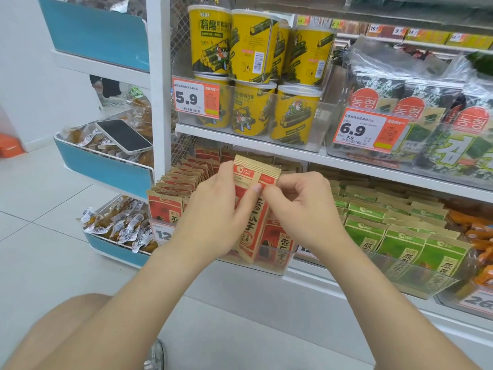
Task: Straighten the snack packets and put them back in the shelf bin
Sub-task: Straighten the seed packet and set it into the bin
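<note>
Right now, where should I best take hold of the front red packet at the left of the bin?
Pinch its flat top edge from above: the front red packet stands upright, and the clear bin wall covers its lower part.

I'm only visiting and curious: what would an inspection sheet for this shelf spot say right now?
Surface: white shelf, holding a clear bin of red packets.
Job's things: one packet, held upright before the bin.
Clutter: phone lying on snacks in the side rack.
Hands: left hand grips the packet; right hand pinches its upper edge.
Cables: nothing seen.
Surroundings: yellow tubs above, green packets to the right, tiled floor.
</note>
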